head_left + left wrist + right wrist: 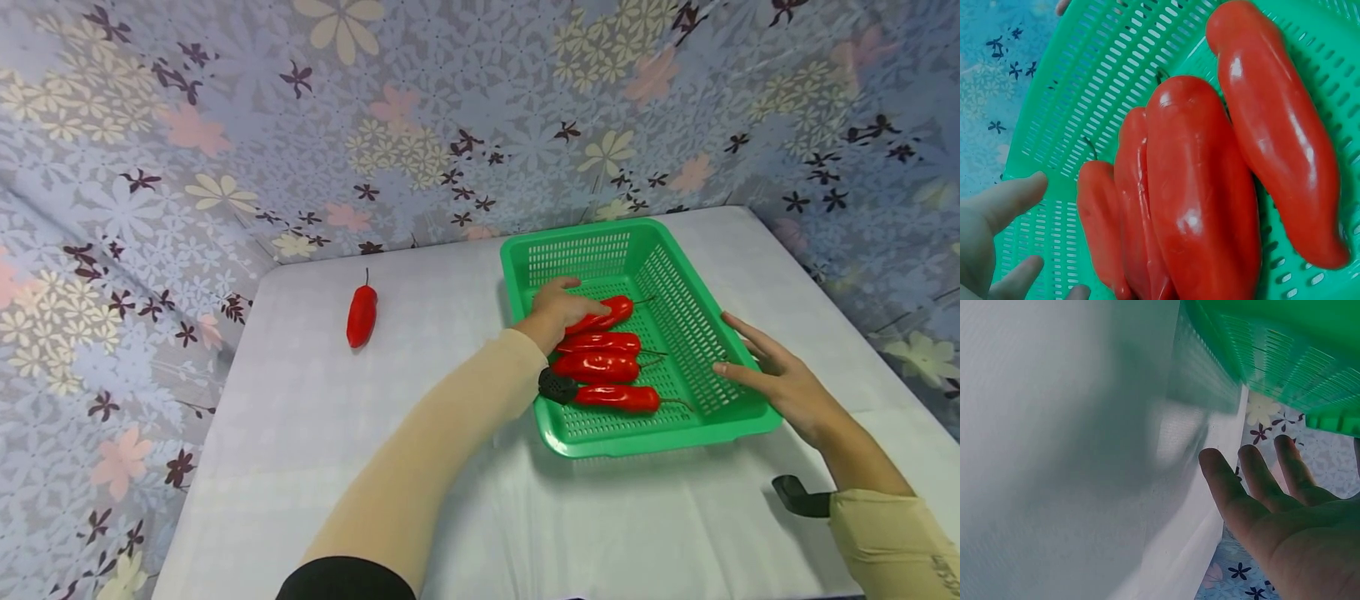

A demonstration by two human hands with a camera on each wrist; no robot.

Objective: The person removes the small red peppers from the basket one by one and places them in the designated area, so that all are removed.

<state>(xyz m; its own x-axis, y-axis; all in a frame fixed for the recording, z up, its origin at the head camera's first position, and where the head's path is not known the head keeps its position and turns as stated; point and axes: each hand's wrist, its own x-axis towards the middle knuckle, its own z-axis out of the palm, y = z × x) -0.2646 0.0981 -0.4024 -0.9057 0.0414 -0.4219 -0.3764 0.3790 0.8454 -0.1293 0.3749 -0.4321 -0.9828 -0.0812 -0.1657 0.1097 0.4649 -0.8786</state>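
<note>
My left hand (561, 312) reaches over the left side of a green plastic basket (690, 333), its fingers over the farthest red pepper (619, 310). In the left wrist view its extended fingers (1019, 194) stand apart from the peppers, beside the leftmost red pepper (1099, 219), and hold nothing. Several long red peppers with thin stems lie side by side in the basket, the nearest red pepper (622, 398) partly behind a black wrist device. At the basket's right side is my right hand (787, 385), thumb over the rim. Straight, spread fingers (1225, 484) show below the basket in the right wrist view.
Another red pepper (362, 317) lies alone on the white-covered table (300, 433), left of the basket. Flower-patterned cloth (465, 125) hangs behind and on both sides of the table. A black wrist device (801, 497) juts from the right sleeve.
</note>
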